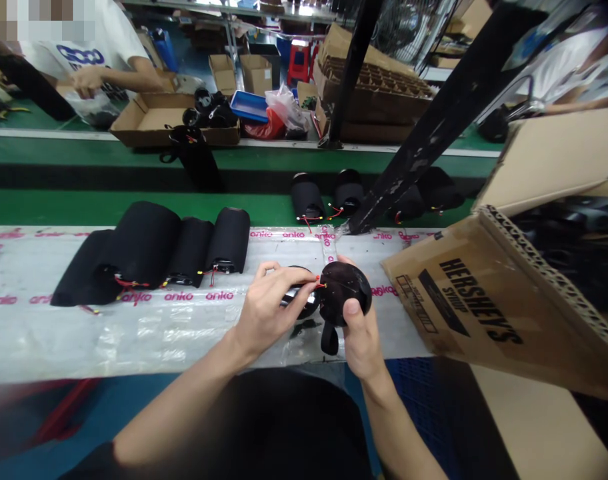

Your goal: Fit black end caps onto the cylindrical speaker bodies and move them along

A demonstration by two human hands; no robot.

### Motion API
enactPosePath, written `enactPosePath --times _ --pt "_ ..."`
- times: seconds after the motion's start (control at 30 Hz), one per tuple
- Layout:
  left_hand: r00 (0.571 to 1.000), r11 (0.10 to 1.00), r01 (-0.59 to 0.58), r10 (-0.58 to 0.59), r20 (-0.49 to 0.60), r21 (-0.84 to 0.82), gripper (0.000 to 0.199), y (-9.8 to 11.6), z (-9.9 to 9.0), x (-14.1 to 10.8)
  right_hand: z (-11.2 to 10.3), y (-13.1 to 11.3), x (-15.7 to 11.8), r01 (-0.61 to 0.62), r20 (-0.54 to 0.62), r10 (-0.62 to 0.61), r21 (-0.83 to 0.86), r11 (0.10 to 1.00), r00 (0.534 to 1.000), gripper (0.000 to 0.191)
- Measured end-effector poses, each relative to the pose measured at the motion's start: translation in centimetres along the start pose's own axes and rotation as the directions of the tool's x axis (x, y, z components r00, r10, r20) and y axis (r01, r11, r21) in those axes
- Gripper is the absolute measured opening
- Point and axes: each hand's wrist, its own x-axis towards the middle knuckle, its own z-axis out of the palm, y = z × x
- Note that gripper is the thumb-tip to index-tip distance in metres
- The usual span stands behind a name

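Observation:
My left hand (277,303) pinches a small red wire connector (318,280) between thumb and fingertips. My right hand (361,327) grips a round, glossy black part (344,293), thumb on its face and fingers behind it. Red wire ends meet at the left edge of this part. Beneath my left fingers is a second shiny black round piece (307,303), partly hidden. A black strap loop (329,339) hangs under the parts. Several black fabric-covered cylinders (149,243) with red wires lie to the left on the plastic-covered table (184,333).
A large open cardboard box (484,300) stands at the right. A black slanted post (424,127) rises behind my hands. More black cylinders (307,197) lie on the green surface (264,200). People sit across, beside a shallow carton (154,120).

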Motion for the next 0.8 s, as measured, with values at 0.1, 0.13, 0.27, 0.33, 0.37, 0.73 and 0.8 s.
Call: enactPosePath --times 0.1,0.13,0.27,0.33,0.37,0.73,0.8 --pt "0.997 0.997 -0.069 0.068 0.041 0.023 0.016 -0.1 -0.2 0.2 0.3 0.1 0.0 0.017 -0.021 -0.018 -0.029 0.999 1.000 0.057" --pt "0.996 0.997 -0.081 0.080 0.047 0.019 0.016 -0.2 -0.3 0.3 0.3 0.2 -0.1 0.019 -0.026 -0.020 -0.038 0.999 0.999 0.058" --pt "0.984 0.988 -0.152 0.153 0.086 -0.017 0.016 -0.9 -0.8 0.7 0.3 0.2 0.0 0.065 -0.015 -0.066 -0.064 0.996 0.998 0.058" --pt "0.971 0.981 -0.194 0.195 0.136 -0.020 0.018 -1.3 -1.1 1.1 0.1 0.0 0.2 0.110 0.004 -0.110 -0.096 0.989 0.994 0.060" --pt "0.963 0.977 -0.213 0.213 0.167 -0.018 0.018 -1.4 -1.2 1.2 -0.1 -0.1 0.3 0.134 0.018 -0.133 -0.119 0.984 0.991 0.060" --pt "0.979 0.999 -0.026 0.035 0.203 -0.046 0.006 -0.1 -1.2 1.7 -1.7 -1.2 1.2 0.165 0.144 -0.137 -0.201 0.966 0.980 0.074" --pt "0.978 1.000 0.015 -0.009 0.206 -0.026 0.005 -0.2 -1.4 1.5 -1.8 -1.9 1.1 0.087 0.160 -0.061 -0.155 0.984 0.985 0.073"
